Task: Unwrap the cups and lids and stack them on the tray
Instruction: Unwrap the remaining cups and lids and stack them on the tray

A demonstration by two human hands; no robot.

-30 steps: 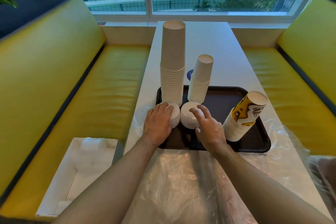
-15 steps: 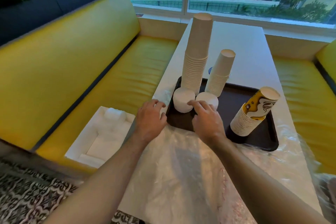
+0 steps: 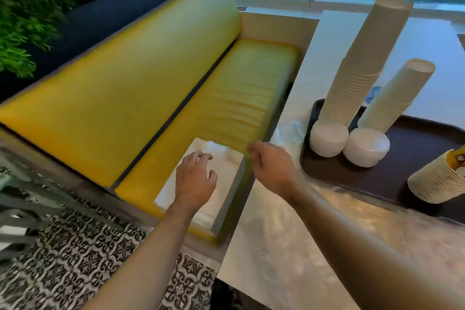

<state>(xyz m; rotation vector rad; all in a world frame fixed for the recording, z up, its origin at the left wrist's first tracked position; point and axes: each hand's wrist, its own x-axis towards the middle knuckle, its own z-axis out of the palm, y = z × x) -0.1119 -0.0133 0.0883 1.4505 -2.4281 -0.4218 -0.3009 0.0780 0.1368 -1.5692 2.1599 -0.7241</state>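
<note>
Both hands off the tray (image 3: 415, 158) and out over the open white box (image 3: 226, 194) on the yellow bench seat (image 3: 239, 88), beside the table's left edge. Left hand (image 3: 195, 181) directly above the box, fingers loosely curled and spread, gripping nothing. Right hand (image 3: 273, 167) just past the box's right wall, near the table edge, fingers likewise slack and empty (thumb and forefinger close together, but nothing visibly between them). Inside the box, ahead of and below the left fingertips, a pale wrapped bundle (image 3: 217, 151), most likely the next sleeve of cups or lids; too blurred to tell which, or how its long axis runs. Left hand clearly the nearer; right hand likely to need a short reach leftward and down over the wall. Already standing on the tray: a tall cup stack (image 3: 362, 63), a shorter cup stack (image 3: 395, 95), two white lid stacks (image 3: 327, 138) touching side by side at their feet, and a tilted printed cup stack (image 3: 437, 181) at the right. Crumpled clear wrap (image 3: 289, 221) spread over the near tabletop.
</note>
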